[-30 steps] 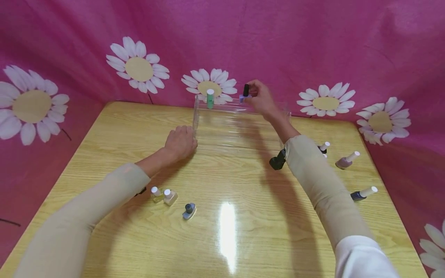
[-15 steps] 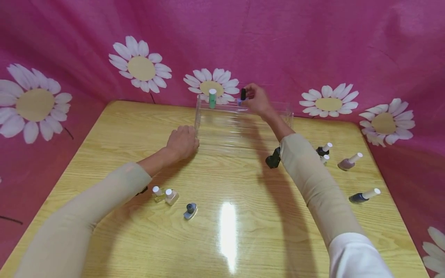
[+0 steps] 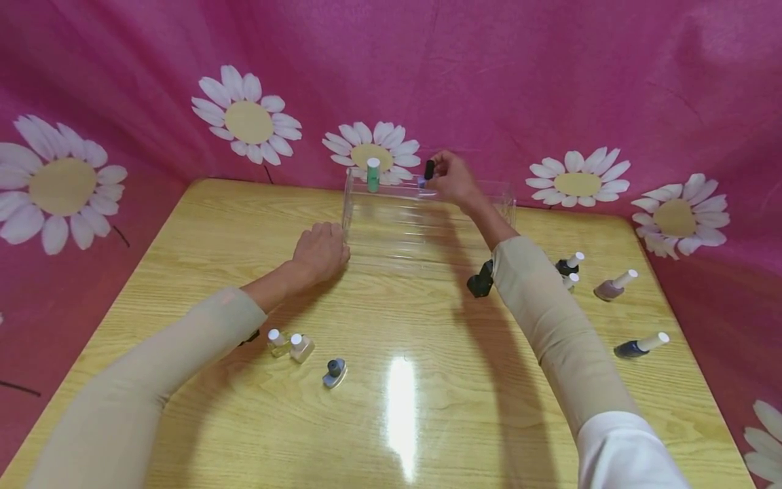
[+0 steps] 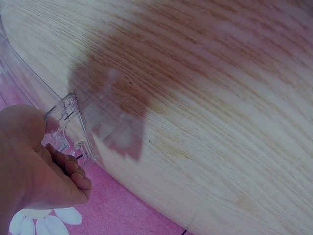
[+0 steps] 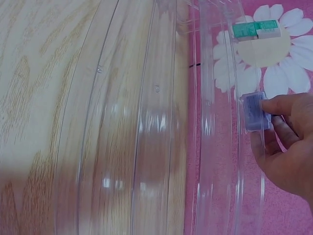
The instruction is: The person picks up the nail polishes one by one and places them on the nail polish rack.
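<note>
A clear acrylic tiered rack (image 3: 421,234) stands at the back of the table. My left hand (image 3: 319,251) grips its left side panel (image 4: 73,120), thumb and curled fingers at the panel's edge. At the top tier, my right hand (image 3: 453,180) pinches a blue-purple nail polish bottle (image 5: 255,111) with a black cap (image 3: 430,170). The bottle is upright, its base low at the tier's front strip. To its left on that same tier stands a green nail polish bottle (image 3: 373,176) with a white cap.
Two white-capped polish bottles (image 3: 299,348) and a grey-blue one (image 3: 334,373) stand front left. On the right are a black bottle (image 3: 568,265), a pale one (image 3: 571,282), a mauve one (image 3: 609,290) and a dark blue one (image 3: 632,348). A pink flowered cloth (image 3: 476,81) hangs behind.
My right hand has lowered the blue-purple nail polish bottle slightly onto the top tier and shifted a little left. My left hand stays on the rack's side.
</note>
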The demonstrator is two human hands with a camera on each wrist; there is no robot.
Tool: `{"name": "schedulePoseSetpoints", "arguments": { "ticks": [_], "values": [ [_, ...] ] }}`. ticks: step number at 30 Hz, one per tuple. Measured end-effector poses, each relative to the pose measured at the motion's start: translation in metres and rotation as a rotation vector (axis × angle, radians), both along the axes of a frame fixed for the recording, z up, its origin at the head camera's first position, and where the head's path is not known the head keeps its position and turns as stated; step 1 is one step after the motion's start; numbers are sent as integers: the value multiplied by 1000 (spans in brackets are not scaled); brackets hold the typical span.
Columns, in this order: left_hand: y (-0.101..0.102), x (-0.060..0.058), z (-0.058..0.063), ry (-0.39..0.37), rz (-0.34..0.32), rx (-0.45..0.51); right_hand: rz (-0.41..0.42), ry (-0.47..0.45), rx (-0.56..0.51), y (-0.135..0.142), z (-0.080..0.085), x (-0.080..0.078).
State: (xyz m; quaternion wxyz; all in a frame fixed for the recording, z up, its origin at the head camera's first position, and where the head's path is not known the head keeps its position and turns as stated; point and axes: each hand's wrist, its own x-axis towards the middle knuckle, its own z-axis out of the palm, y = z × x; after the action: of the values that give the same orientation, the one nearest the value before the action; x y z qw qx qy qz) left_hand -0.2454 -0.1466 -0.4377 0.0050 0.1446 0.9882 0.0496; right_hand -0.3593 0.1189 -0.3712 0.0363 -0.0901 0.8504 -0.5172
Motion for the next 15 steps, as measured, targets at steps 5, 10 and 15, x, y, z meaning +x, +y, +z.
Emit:
{"name": "schedulePoseSetpoints", "arguments": {
  "ticks": [5,10,15],
  "values": [
    [1,0,1,17,-2,-4,24,-29,2,4,3,1],
    [1,0,1,6,0,-11,52,-35,-30,10,4,0],
    [1,-1,0,-5,10,-2,31,-14,-67,24,3,2]
  ]
}}
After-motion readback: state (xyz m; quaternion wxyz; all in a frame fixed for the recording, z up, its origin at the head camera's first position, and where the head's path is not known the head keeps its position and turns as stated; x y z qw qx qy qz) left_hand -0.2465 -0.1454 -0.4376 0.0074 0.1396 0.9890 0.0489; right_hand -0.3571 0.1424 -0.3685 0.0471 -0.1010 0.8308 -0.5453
